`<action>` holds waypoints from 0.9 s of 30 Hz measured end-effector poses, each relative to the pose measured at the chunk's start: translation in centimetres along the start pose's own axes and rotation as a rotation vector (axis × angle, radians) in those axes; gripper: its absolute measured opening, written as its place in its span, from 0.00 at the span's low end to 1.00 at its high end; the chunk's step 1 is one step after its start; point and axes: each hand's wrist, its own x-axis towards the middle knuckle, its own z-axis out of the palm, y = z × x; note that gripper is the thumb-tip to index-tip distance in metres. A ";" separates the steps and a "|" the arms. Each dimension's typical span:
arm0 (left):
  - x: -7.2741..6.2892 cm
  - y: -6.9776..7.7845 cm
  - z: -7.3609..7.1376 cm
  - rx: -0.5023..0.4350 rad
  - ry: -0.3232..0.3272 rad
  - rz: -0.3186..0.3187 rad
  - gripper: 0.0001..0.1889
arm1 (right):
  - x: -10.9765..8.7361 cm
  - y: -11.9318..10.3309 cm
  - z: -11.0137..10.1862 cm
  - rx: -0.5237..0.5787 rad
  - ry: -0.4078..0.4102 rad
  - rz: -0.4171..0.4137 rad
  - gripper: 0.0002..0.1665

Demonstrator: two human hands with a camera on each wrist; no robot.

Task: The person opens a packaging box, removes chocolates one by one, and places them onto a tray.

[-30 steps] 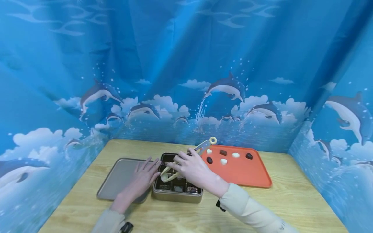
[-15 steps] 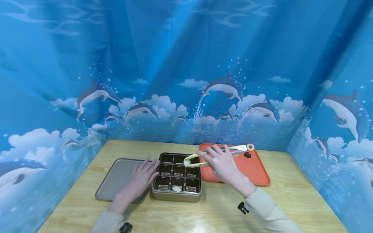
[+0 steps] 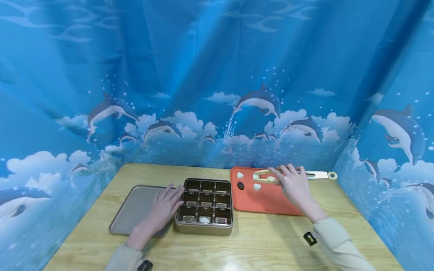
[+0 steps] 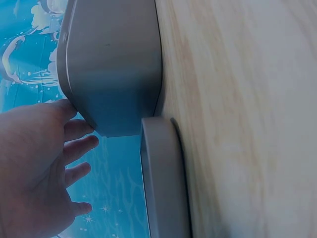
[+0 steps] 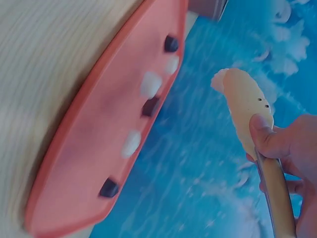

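Note:
My right hand (image 3: 294, 185) grips a pair of tongs (image 3: 317, 175) with cream tips and metal arms, above the orange tray (image 3: 278, 205). A white chocolate-like piece (image 5: 218, 80) sits between the tong tips in the right wrist view. My left hand (image 3: 162, 210) lies with straight fingers over the grey lid (image 3: 135, 205), its fingertips at the left rim of a divided tin (image 3: 205, 229). In the left wrist view, the left thumb and forefinger (image 4: 79, 128) touch the tin's upper edge. A white piece (image 3: 204, 220) lies in the tin's front middle compartment.
On the tray are several white and dark pieces, among them a dark oval (image 3: 240, 185) and a white one (image 3: 257, 187). The tongs and right hand hide some in the head view. A dolphin-print curtain (image 3: 217, 94) rises behind the wooden table (image 3: 257, 241).
My right hand has moved right with the tongs, from over the tin to over the tray, a white piece staying in the tips. The left hand remains at the tin's rim.

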 end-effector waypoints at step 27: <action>-0.2 0.2 -0.2 -0.006 -0.018 -0.007 0.27 | -2.4 3.9 1.8 -0.093 -0.321 0.083 0.25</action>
